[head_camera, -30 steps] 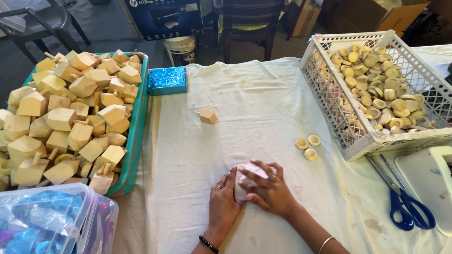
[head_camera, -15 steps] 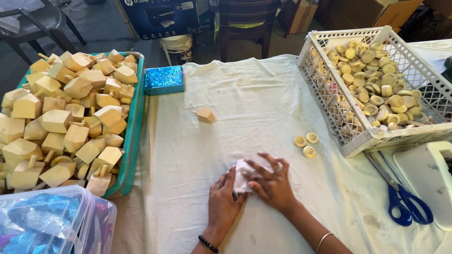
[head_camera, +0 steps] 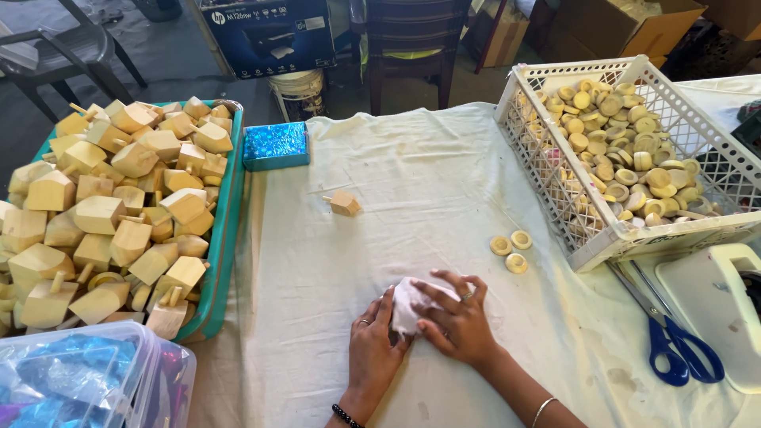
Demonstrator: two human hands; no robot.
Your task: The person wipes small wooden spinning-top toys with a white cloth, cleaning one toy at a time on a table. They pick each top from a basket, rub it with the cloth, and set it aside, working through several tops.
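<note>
Both my hands press on a small white wrapped bundle (head_camera: 409, 303) lying on the white tablecloth (head_camera: 412, 182). My left hand (head_camera: 371, 345) cups its left side, a ring on one finger and a dark bead bracelet at the wrist. My right hand (head_camera: 458, 319) lies over its top and right side, fingers spread, with a ring and a thin bangle. What is inside the wrapping is hidden. Three small round wooden discs (head_camera: 510, 250) lie just beyond my right hand. One wooden spinning top (head_camera: 344, 204) sits farther off on the cloth.
A teal tray (head_camera: 225, 230) heaped with wooden tops fills the left. A white lattice crate (head_camera: 555, 170) of wooden discs stands right. Blue-handled scissors (head_camera: 671, 339) and a white tape dispenser (head_camera: 713, 305) lie at right; a blue glittery box (head_camera: 275, 145) and clear bin (head_camera: 111, 380) sit left.
My hands have kept working the white wrapping around the bundle, fingers shifting slightly over it. The view has tilted a little; nothing else on the table has moved.
</note>
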